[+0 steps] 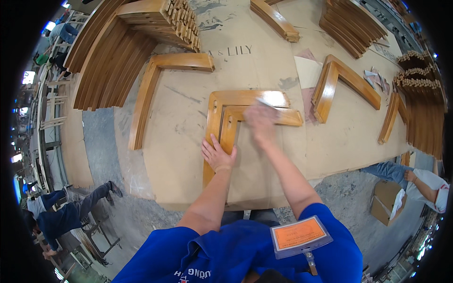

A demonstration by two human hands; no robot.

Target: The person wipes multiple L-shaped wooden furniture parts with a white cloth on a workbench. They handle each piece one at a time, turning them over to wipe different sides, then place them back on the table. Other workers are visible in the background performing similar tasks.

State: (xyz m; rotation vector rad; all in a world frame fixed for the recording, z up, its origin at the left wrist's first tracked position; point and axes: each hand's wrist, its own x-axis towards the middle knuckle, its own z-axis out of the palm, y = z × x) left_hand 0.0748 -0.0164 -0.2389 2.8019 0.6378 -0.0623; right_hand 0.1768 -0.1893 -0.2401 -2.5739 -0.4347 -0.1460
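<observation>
Two L-shaped varnished wooden frame pieces lie nested on the cardboard-covered table in front of me: an outer piece (214, 123) and an inner piece (229, 126). My left hand (218, 154) rests flat across their left legs, fingers spread. Over the upper arms is my right hand (261, 123), smeared by motion. Under its fingers shows a pale grey sheet (269, 104), which looks like folded sandpaper, against the glossy wood. The fingertips of that hand are too blurred to make out.
Another L-shaped piece (150, 89) lies to the left, beside a tall stack of pieces (111, 66). More L-shaped pieces (331, 78) lie to the right, near crumpled scraps (376, 79) and another stack (424, 113). Other people work at both sides; a cardboard box (386, 203) stands at lower right.
</observation>
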